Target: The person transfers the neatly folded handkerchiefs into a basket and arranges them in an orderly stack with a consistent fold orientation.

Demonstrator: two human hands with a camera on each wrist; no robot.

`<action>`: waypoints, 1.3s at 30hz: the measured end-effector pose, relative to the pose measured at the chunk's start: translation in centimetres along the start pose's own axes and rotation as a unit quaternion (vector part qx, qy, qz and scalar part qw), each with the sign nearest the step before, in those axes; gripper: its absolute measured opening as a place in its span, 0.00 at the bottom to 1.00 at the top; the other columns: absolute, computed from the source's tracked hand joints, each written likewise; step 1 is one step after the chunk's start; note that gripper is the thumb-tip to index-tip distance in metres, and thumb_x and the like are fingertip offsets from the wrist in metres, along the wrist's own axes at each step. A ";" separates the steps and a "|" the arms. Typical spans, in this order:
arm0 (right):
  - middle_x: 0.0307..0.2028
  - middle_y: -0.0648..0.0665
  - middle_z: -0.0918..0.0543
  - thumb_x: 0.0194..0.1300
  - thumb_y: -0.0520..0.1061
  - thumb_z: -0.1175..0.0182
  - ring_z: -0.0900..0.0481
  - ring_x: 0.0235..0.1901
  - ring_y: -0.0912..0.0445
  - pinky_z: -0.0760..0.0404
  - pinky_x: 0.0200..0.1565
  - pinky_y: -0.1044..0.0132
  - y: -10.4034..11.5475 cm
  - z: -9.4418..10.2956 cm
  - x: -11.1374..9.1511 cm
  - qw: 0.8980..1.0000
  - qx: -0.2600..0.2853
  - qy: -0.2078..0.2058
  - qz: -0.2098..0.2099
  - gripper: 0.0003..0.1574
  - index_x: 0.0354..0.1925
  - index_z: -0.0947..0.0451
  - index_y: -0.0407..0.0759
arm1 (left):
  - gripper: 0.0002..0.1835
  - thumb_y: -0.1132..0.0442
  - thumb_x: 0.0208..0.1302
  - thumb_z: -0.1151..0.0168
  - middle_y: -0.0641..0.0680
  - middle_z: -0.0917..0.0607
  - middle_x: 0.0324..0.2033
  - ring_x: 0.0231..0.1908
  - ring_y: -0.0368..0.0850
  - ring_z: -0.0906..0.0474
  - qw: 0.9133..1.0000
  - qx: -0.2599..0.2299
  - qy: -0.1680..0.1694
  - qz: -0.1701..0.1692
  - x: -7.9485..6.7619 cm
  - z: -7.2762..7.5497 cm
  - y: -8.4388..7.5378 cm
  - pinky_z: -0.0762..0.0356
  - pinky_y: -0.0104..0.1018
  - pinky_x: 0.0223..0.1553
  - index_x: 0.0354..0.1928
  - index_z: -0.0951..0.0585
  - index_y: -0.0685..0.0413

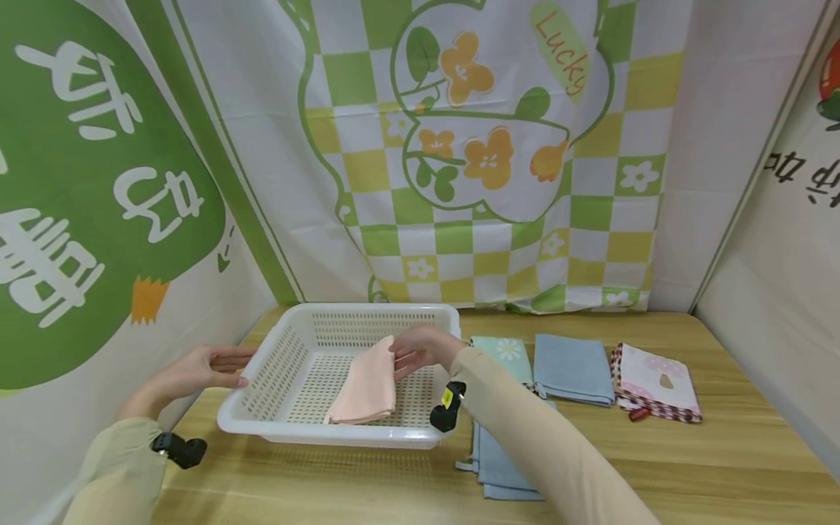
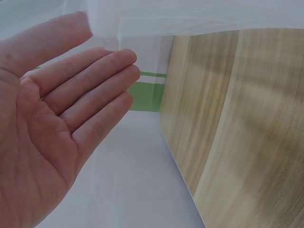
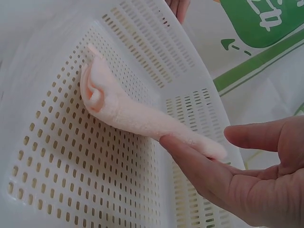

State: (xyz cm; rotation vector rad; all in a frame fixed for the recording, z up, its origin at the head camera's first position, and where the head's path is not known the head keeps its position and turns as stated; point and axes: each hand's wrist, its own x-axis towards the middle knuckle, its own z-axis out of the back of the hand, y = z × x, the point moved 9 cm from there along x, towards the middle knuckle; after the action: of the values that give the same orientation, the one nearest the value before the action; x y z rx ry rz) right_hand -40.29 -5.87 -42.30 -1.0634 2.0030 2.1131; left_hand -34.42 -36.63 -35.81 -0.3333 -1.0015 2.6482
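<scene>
A folded pink towel (image 1: pixel 367 383) stands slanted inside a white plastic basket (image 1: pixel 348 436) with slotted walls. My right hand (image 1: pixel 420 351) reaches into the basket at the towel's upper end. In the right wrist view, straight fingers (image 3: pixel 199 166) lie along the pink towel (image 3: pixel 142 116), while the thumb (image 3: pixel 256 136) stands a little away from it. On the basket's left side is my left hand (image 1: pixel 190 375), its thumb touching the rim. The left wrist view shows the fingers of this hand (image 2: pixel 52 118) straight and side by side below the basket's rim (image 2: pixel 142 21).
Right of the basket lie a mint towel with a daisy (image 1: pixel 502 351), a folded blue towel (image 1: pixel 572 368) and a white-pink towel with a checked edge (image 1: pixel 658 379). More blue cloth (image 1: pixel 502 467) lies nearer, partly under my right forearm. A patterned curtain (image 1: pixel 499 240) hangs behind the wooden table (image 1: pixel 722 467).
</scene>
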 end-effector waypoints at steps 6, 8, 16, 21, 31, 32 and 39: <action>0.56 0.26 0.29 0.68 0.32 0.53 0.29 0.59 0.35 0.22 0.53 0.48 0.9 -0.2 -2.3 1.000 -0.007 0.004 0.006 0.22 0.59 0.35 0.25 | 0.37 0.57 0.59 0.34 0.69 0.26 0.59 0.57 0.63 0.26 1.000 0.000 0.001 -0.001 0.0 0.0 0.0 0.21 0.32 0.47 0.65 0.35 0.69; 0.57 0.26 0.29 0.68 0.33 0.52 0.29 0.59 0.35 0.21 0.52 0.48 0.9 -0.1 -2.6 1.000 -0.005 0.005 0.004 0.23 0.60 0.36 0.26 | 0.37 0.57 0.59 0.34 0.68 0.26 0.59 0.57 0.63 0.26 1.000 -0.001 0.001 -0.002 0.0 0.0 0.0 0.21 0.32 0.47 0.65 0.35 0.69; 0.55 0.25 0.28 0.68 0.34 0.51 0.26 0.56 0.35 0.21 0.52 0.49 0.9 0.5 -2.4 1.000 -0.022 0.010 -0.002 0.24 0.61 0.37 0.28 | 0.37 0.56 0.59 0.34 0.69 0.27 0.60 0.57 0.64 0.26 1.000 0.000 0.005 -0.005 0.0 -0.1 -0.1 0.21 0.33 0.47 0.66 0.35 0.69; 0.56 0.25 0.28 0.68 0.35 0.51 0.26 0.56 0.35 0.21 0.53 0.50 0.8 0.7 -2.6 0.999 -0.031 0.015 -0.005 0.24 0.61 0.37 0.28 | 0.37 0.56 0.60 0.34 0.69 0.27 0.60 0.57 0.63 0.26 1.000 0.003 0.005 -0.006 0.1 -0.1 -0.1 0.20 0.36 0.48 0.66 0.35 0.68; 0.56 0.24 0.28 0.68 0.36 0.49 0.24 0.55 0.36 0.20 0.52 0.50 1.1 1.4 -3.2 0.999 -0.054 0.003 0.008 0.28 0.63 0.39 0.29 | 0.37 0.56 0.60 0.35 0.68 0.26 0.60 0.57 0.62 0.26 1.000 0.006 0.005 -0.006 0.1 0.0 0.0 0.20 0.38 0.48 0.66 0.35 0.67; 0.56 0.24 0.28 0.68 0.37 0.48 0.24 0.55 0.36 0.20 0.52 0.50 1.1 1.4 -3.2 0.998 -0.058 0.002 0.008 0.28 0.63 0.38 0.29 | 0.37 0.56 0.60 0.35 0.68 0.26 0.60 0.57 0.63 0.26 1.000 0.006 0.006 -0.006 0.1 0.0 0.0 0.20 0.39 0.48 0.66 0.36 0.67; 0.59 0.23 0.31 0.68 0.37 0.48 0.26 0.56 0.35 0.22 0.55 0.49 1.3 1.6 -3.6 0.997 -0.071 -0.002 0.015 0.29 0.64 0.40 0.27 | 0.37 0.55 0.60 0.35 0.68 0.26 0.60 0.57 0.63 0.26 1.000 0.010 0.004 -0.006 0.1 0.0 0.2 0.20 0.39 0.48 0.66 0.35 0.68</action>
State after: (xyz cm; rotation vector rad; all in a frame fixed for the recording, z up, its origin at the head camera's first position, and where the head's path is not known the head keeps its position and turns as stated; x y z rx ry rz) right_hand -38.86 -3.14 -39.55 -1.0530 1.9024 2.3019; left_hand -34.55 -36.68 -35.97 -0.3324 -0.9708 2.6430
